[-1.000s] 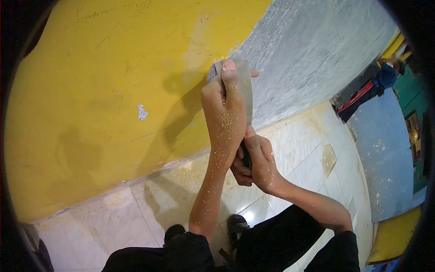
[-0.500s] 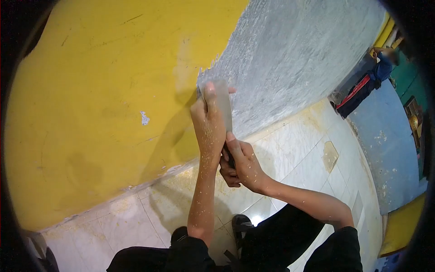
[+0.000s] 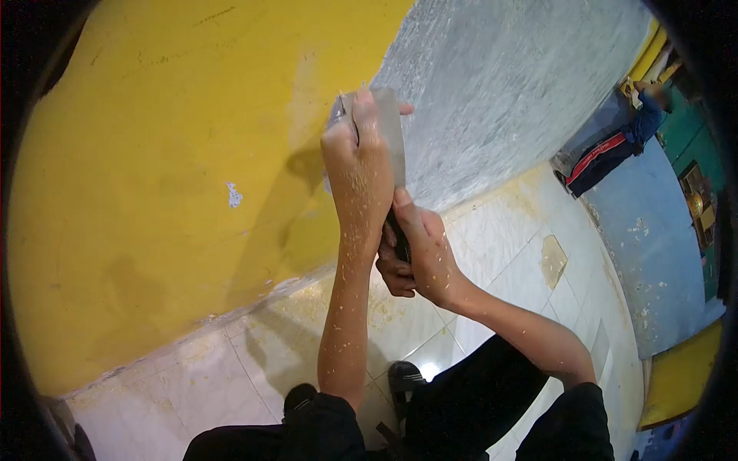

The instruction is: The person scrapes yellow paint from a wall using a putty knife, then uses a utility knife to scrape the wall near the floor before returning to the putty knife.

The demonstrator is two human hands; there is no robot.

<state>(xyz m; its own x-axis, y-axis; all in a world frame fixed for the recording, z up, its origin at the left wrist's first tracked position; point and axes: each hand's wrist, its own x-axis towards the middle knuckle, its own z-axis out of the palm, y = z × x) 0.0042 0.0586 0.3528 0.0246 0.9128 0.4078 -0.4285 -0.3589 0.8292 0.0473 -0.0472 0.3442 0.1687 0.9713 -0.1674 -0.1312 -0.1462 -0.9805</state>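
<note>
My left hand point(image 3: 357, 165) presses on the broad grey blade of a scraper point(image 3: 393, 134), with the thumb lying along its face and a fingertip showing past its right edge. Below it, my right hand point(image 3: 430, 257) is wrapped round the dark handle. The blade's far end lies against the wall where yellow paint point(image 3: 192, 138) meets the bare grey surface point(image 3: 492, 92). Small pale flakes cling to both hands and forearms.
Pale floor tiles point(image 3: 492, 261) with yellow flakes run along the wall's base. A person point(image 3: 615, 150) in dark clothes stands at the upper right, beside a light blue wall point(image 3: 653, 238). My dark shoes point(image 3: 405, 380) are below my hands.
Both hands and the scraper have moved up in the view along the paint edge. The view has shifted slightly. The grip of both hands looks the same.
</note>
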